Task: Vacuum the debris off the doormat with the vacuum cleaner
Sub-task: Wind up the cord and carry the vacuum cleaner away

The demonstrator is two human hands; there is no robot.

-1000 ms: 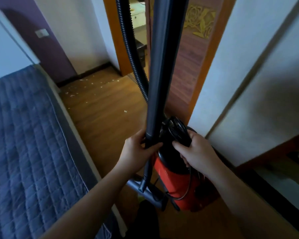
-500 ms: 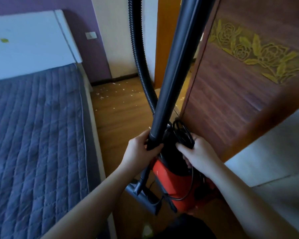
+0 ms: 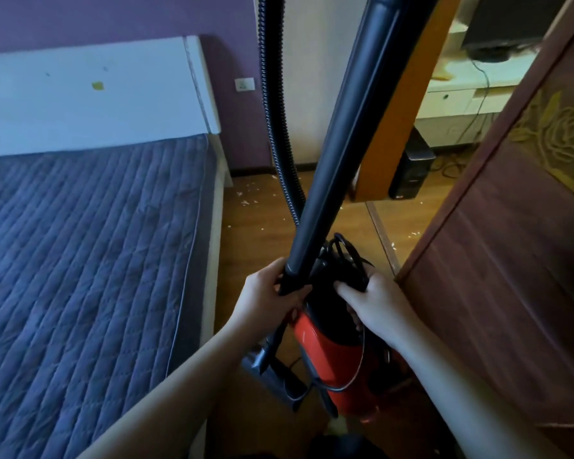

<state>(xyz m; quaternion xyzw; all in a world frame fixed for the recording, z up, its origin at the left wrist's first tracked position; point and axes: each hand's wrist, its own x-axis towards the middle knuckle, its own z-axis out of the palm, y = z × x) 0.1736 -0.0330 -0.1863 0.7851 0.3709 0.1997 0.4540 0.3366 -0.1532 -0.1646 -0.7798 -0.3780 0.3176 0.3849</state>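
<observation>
A red and black vacuum cleaner (image 3: 332,356) hangs just above the wooden floor between the bed and a door. My left hand (image 3: 269,293) is shut around the lower end of its long black tube (image 3: 342,140), which rises past the camera. My right hand (image 3: 375,299) grips the black handle with the coiled cord (image 3: 345,256) on top of the vacuum body. The floor nozzle (image 3: 272,372) sits low beside the body. A ribbed black hose (image 3: 275,127) runs up behind the tube. White debris (image 3: 246,197) is scattered on the floor ahead. No doormat is in view.
A bed with a grey quilted cover (image 3: 90,260) and white headboard (image 3: 90,94) fills the left. A dark wooden door with a gold rose pattern (image 3: 517,246) stands close on the right. An orange door frame (image 3: 391,127) and a small black box (image 3: 411,167) lie ahead.
The view has swung up and left while I carry the vacuum forward along the bed. The doorway and the room beyond have come into sight. Both hands keep their grips.
</observation>
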